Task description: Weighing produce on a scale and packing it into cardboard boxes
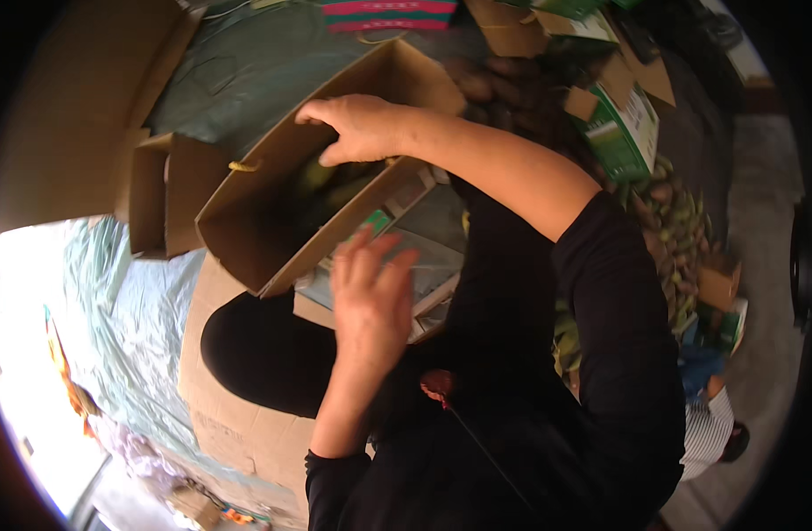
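A long, open cardboard box (255,168) lies slanted in front of me. Dim yellow-green pieces (340,190) rest in its bottom; their kind is hard to make out. My right hand (357,128) reaches across the box opening, fingertips at the far rim and thumb spread apart, with nothing seen between them. Just outside the near wall is my left hand (371,288), slightly blurred, its fingers stretched out and loosely apart. Under and beside it sits a shallow carton (433,226) with a greyish, shiny surface, close to my legs. A yellow cord loop (244,166) sticks out of the box's far wall.
A smaller open carton (189,199) stands left of the box. Clear plastic sheeting (149,296) and flat cardboard (238,442) cover the left side. Heaps of brown-green produce (672,239) and green-white cartons (627,133) lie to the right. Another person (711,425) is at lower right.
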`<state>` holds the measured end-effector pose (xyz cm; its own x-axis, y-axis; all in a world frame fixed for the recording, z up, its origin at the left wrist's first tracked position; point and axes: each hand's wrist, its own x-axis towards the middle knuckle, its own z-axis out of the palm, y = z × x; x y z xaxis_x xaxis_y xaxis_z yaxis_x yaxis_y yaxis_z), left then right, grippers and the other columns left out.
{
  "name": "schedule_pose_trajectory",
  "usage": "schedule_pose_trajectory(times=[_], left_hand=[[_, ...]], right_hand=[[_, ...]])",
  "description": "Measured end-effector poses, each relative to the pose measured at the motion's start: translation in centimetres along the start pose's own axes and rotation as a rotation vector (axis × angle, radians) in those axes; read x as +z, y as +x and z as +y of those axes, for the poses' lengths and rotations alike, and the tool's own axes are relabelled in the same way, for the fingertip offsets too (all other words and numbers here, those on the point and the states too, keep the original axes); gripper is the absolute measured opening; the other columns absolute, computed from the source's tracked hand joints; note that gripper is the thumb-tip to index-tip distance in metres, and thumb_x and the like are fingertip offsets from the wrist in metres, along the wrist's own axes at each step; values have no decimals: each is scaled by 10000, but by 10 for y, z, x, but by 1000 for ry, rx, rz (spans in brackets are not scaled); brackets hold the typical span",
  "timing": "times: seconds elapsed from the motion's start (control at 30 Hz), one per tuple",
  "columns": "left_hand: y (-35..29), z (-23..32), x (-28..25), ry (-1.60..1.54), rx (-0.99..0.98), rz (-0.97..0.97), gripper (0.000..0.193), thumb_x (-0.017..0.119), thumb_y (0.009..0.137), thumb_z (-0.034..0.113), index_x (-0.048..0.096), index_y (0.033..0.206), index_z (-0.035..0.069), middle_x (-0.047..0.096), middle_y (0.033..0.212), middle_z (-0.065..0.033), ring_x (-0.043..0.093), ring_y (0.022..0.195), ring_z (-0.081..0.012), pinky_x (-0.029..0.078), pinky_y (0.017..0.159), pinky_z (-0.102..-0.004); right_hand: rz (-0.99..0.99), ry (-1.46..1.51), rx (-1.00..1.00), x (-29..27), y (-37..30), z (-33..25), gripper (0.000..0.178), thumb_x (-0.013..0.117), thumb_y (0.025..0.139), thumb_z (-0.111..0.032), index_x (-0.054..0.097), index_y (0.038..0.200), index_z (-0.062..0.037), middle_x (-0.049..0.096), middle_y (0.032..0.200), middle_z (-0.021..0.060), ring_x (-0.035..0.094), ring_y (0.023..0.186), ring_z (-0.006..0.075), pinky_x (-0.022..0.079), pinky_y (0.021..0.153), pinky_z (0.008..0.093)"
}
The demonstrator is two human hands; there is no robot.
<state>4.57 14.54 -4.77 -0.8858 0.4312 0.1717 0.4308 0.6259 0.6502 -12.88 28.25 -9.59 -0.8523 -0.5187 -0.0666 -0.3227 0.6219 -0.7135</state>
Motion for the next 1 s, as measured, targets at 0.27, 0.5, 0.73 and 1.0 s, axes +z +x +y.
schedule_pose_trajectory(times=[0.27,0.5,0.73,1.0], left_hand=[[13,-19,15,250,1,101,362,615,784,27,606,1145,50,552,1201,-117,423,1243,-364,324,1037,-488],[15,-30,26,361,38,96,437,593,805,44,554,1239,77,547,1253,-95,419,1257,-359,316,1053,-483],[19,-24,29,473,-16,40,446,592,818,70,539,1260,70,541,1273,-110,385,1278,-376,316,1047,-502],[23,-37,23,637,60,-31,475,636,807,110,533,1270,99,561,1256,-93,417,1256,-371,324,1053,-488]], right_hand=[[436,146,295,-102,-173,81,341,648,850,-138,573,1170,-48,662,1044,118,628,964,175,495,845,289],[521,-73,877,-14,-399,161,272,644,742,-199,632,985,-79,658,897,141,629,875,328,501,755,425],[400,-94,1323,154,-548,183,360,657,739,-167,616,1066,-23,647,903,207,632,814,344,493,707,415],[309,614,1745,231,-590,150,211,693,775,-142,633,929,-10,628,738,117,629,648,231,489,559,386]])
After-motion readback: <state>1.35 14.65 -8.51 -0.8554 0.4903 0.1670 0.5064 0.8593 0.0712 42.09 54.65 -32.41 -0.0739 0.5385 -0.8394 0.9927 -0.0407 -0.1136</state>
